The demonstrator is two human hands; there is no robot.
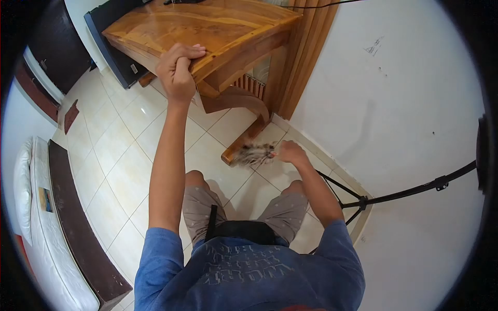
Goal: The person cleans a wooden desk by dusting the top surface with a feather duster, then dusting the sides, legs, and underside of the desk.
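My left hand is closed over the near corner of a wooden table, its fingers bent over the top edge. Low down to the right, my right hand is closed around the handle of a feather duster. The duster's brown and grey feathers are blurred and point left, in front of the table's curved wooden foot. Most of the handle is hidden inside my fist.
A black tripod stands close by my right arm, against the white wall. To the left lies a mattress in a dark bed frame. A black case-like box stands behind the table, and pale tiles cover the floor.
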